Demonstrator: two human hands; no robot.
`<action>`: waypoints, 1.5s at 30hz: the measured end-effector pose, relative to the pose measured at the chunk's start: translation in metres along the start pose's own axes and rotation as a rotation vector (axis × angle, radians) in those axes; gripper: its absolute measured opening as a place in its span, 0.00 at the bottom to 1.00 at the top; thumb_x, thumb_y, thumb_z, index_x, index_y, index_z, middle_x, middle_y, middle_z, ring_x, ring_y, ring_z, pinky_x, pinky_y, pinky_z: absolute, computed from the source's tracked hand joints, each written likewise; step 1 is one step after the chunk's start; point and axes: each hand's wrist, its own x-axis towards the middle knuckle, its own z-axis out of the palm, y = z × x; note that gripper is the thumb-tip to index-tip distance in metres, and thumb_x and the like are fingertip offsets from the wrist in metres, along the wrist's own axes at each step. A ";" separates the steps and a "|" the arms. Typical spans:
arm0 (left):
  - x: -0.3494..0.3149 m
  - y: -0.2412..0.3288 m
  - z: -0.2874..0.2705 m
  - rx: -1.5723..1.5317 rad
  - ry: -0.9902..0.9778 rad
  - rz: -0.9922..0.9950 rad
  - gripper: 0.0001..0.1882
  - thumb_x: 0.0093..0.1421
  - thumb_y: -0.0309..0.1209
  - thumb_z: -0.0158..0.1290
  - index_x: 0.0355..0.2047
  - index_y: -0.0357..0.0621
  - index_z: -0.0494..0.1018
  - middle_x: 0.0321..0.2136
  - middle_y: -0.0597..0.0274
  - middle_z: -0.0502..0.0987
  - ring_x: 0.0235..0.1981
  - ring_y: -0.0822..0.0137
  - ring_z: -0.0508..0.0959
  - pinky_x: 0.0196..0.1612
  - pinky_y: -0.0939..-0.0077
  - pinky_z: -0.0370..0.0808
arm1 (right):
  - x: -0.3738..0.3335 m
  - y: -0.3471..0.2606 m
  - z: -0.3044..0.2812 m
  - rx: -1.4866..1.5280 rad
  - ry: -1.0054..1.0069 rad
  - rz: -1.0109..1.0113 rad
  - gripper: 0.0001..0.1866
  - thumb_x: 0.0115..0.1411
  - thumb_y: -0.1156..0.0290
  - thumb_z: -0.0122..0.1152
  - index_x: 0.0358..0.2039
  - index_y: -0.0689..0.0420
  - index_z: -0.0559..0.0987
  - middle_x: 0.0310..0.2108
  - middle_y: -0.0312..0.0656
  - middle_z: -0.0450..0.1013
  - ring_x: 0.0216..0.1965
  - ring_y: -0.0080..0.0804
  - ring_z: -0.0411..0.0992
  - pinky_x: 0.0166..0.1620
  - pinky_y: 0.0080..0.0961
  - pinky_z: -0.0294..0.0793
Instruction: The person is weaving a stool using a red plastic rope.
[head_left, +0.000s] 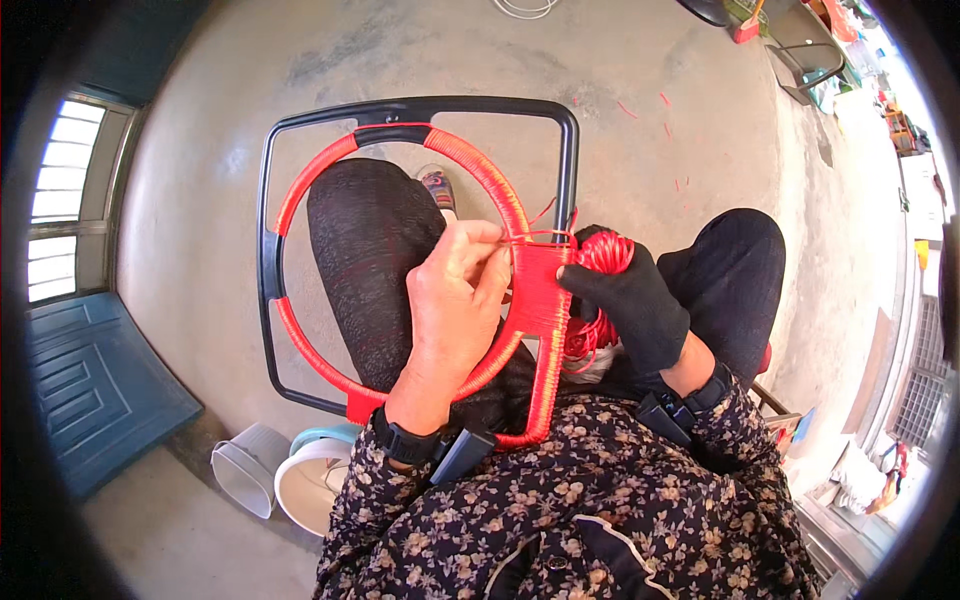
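Observation:
A black rounded-square metal frame [572,160] with an inner ring lies across my lap. Red cord wraps much of the ring [488,178] and part of the frame's right side, leaving black metal bare at the ring's top and left. A tightly wound red panel [540,290] joins ring and frame on the right. My bare left hand [450,305] pinches a strand of red cord at the panel's upper left corner. Wearing a black glove, my right hand [640,310] grips a bundle of red cord [606,252], its thumb against the panel's right edge. The gloved fingers are partly hidden behind the bundle.
More red cord [590,340] hangs below my right hand. White buckets [255,470] stand on the floor at lower left, near a blue panelled door [100,390]. Red cord scraps [627,109] lie on the concrete floor. A broom [748,28] and household clutter are at the upper right.

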 end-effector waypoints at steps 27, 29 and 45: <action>-0.006 -0.005 -0.004 -0.127 0.056 0.023 0.07 0.56 0.16 0.52 0.35 0.36 0.70 0.28 0.65 0.77 0.26 0.81 0.74 0.28 0.88 0.71 | 0.004 -0.007 0.013 0.124 0.042 -0.092 0.09 0.53 0.73 0.64 0.34 0.60 0.75 0.20 0.34 0.72 0.19 0.17 0.68 0.23 0.17 0.68; -0.007 -0.004 -0.001 -0.125 0.088 0.017 0.07 0.56 0.15 0.52 0.35 0.36 0.70 0.29 0.65 0.77 0.27 0.81 0.74 0.29 0.88 0.70 | 0.005 -0.007 0.014 0.144 0.040 -0.092 0.09 0.53 0.73 0.64 0.34 0.60 0.75 0.20 0.34 0.72 0.19 0.17 0.68 0.23 0.17 0.68; -0.003 -0.006 0.000 -0.083 0.087 -0.004 0.05 0.54 0.17 0.54 0.31 0.37 0.70 0.24 0.68 0.75 0.25 0.82 0.73 0.27 0.88 0.70 | 0.007 -0.005 0.012 0.104 0.047 -0.100 0.09 0.53 0.73 0.65 0.33 0.61 0.76 0.21 0.34 0.73 0.20 0.17 0.69 0.24 0.16 0.69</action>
